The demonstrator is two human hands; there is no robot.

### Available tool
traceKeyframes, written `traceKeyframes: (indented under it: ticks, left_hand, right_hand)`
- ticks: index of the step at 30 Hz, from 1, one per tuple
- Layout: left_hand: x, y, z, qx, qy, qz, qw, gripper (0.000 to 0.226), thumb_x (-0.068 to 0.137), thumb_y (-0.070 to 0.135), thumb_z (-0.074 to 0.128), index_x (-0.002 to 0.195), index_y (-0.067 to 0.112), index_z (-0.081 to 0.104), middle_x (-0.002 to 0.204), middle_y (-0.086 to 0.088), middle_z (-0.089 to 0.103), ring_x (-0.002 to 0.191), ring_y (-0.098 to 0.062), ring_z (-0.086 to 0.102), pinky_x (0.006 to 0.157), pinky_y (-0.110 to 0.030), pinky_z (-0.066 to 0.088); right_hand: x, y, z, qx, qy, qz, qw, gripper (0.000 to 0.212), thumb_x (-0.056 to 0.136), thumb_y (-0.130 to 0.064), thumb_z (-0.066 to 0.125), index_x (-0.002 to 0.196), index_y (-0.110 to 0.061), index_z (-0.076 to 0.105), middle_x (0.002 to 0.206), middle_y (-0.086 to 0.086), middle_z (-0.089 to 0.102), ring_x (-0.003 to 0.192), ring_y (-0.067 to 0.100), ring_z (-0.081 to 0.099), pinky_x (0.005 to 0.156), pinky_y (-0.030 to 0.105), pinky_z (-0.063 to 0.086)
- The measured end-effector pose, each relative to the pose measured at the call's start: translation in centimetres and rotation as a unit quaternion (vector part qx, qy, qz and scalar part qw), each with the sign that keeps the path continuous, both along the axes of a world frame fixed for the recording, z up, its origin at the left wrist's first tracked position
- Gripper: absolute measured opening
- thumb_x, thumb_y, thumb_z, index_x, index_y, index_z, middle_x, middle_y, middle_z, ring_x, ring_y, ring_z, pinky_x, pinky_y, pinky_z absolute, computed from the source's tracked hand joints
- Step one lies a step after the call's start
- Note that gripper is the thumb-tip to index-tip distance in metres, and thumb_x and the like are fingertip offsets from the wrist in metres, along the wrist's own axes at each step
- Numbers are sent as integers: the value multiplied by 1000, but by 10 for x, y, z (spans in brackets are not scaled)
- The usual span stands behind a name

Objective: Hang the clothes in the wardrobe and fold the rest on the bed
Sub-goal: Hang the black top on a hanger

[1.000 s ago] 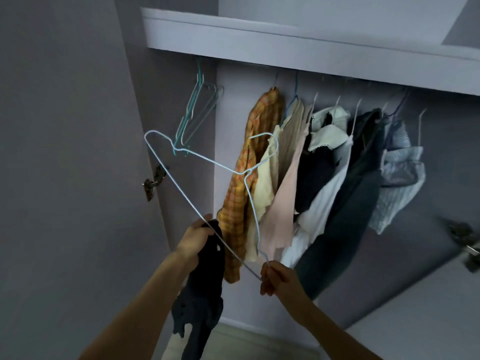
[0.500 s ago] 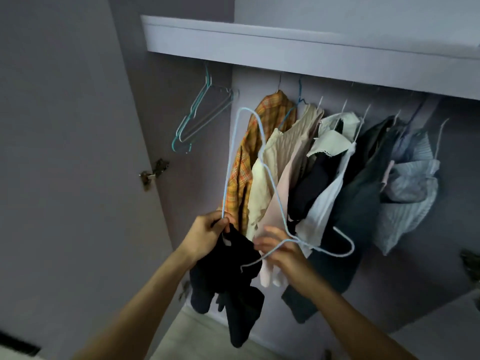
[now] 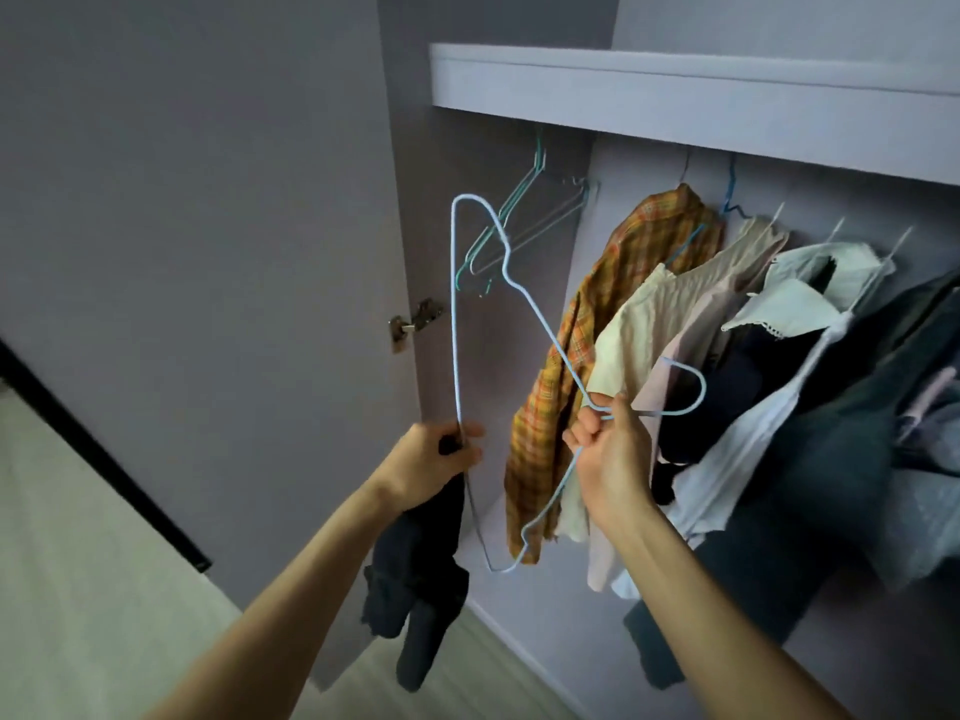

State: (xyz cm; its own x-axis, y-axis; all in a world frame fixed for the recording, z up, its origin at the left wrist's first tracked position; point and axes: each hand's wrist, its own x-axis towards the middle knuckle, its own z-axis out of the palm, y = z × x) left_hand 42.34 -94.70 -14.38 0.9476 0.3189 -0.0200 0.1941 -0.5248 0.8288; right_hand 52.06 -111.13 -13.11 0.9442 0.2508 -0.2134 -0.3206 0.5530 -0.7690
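Pale lilac wardrobe (image 3: 675, 90), door swung open, fills the view. Nearest, the left hand (image 3: 431, 467) clenches a dark garment (image 3: 415, 579) hanging below its grip, plus one side of a light-blue wire hanger (image 3: 454, 314). Just right of that grip, the right hand (image 3: 613, 454) pinches the hanger's neck (hook pointing right). Beyond both grips hang a plaid shirt (image 3: 576, 356) and empty hangers (image 3: 524, 220).

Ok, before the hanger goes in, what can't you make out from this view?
- Rail: hidden behind the shelf.
- Dark garment in the left hand: bunched, type unclear.
- Right-side clothes: cut off by the frame edge.
- Spare hangers: overlapping, count unclear.
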Motion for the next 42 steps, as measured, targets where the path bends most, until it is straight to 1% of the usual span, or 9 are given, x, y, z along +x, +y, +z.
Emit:
traceKeyframes:
  ticks: [7, 12, 17, 22, 25, 31, 36, 39, 42]
  left_hand:
    - [-10, 36, 23, 195, 123, -93, 969, 65, 80, -7, 46, 136, 27, 44, 115, 3, 48, 102, -12, 48, 80, -13, 38]
    - [-27, 41, 52, 47, -1, -127, 991, 55, 79, -20, 44, 120, 14, 57, 96, 2, 64, 89, -4, 60, 80, -11, 44]
    - [-47, 49, 83, -50, -66, -109, 991, 35, 88, -12, 53, 118, 4, 60, 106, -7, 67, 98, -9, 64, 89, -21, 49]
    - [-57, 80, 75, 174, 88, -53, 979, 56, 82, 10, 71, 133, 20, 51, 119, -2, 59, 106, -16, 56, 94, -27, 45]
    - [-59, 88, 49, 259, 184, 48, 947, 43, 83, 13, 65, 125, 19, 56, 117, -5, 56, 103, -23, 55, 84, -26, 43]
    - [-53, 90, 37, 267, 162, 297, 903, 10, 87, 13, 47, 91, 4, 51, 90, -13, 52, 75, -34, 51, 62, -35, 40]
    - [-40, 74, 48, -188, 69, 253, 946, 20, 96, 9, 43, 104, 3, 60, 89, -14, 63, 74, -27, 63, 57, -30, 56]
    - [-32, 60, 58, -163, 10, 203, 965, 19, 94, 2, 44, 94, 7, 63, 79, -9, 61, 68, -20, 57, 50, -20, 47]
    - [-29, 50, 76, -67, -13, 115, 991, 22, 92, -1, 48, 78, 11, 60, 68, 1, 56, 62, -9, 56, 50, -11, 42]
  right_hand:
    - [20, 29, 1, 98, 74, 0, 992, 34, 95, -17, 25, 62, -22, 21, 38, -8, 19, 31, 7, 16, 36, 19, 19]
    - [16, 69, -4, 25, 41, 58, 997, 28, 87, -11, 27, 62, -22, 23, 37, -9, 19, 30, 5, 14, 36, 17, 15]
    - [5, 83, -18, -202, -108, 26, 973, 37, 97, -7, 30, 61, -16, 28, 39, -11, 28, 36, 8, 27, 40, 22, 25]
    - [26, 58, -10, -387, -282, -87, 874, 35, 99, -21, 35, 79, 2, 52, 80, 25, 58, 80, 31, 53, 74, 34, 36]
    - [41, 46, 10, -388, -330, -121, 852, 37, 102, -19, 33, 85, 5, 55, 79, 18, 61, 78, 27, 52, 67, 25, 29]
    - [41, 40, 24, -369, -333, -115, 860, 41, 103, -21, 28, 62, -21, 35, 60, -6, 42, 57, 13, 40, 63, 22, 28]
    - [29, 43, 8, -336, -277, -101, 894, 35, 102, -19, 29, 70, -11, 40, 63, -3, 45, 59, 9, 45, 59, 24, 32]
    - [28, 53, 8, -181, -119, -60, 975, 34, 97, -11, 31, 63, -17, 28, 53, -4, 33, 47, 10, 34, 42, 18, 29]
    - [19, 67, 6, -66, -30, -1, 997, 31, 92, -8, 27, 65, -21, 21, 41, -9, 18, 34, 6, 16, 36, 18, 14]
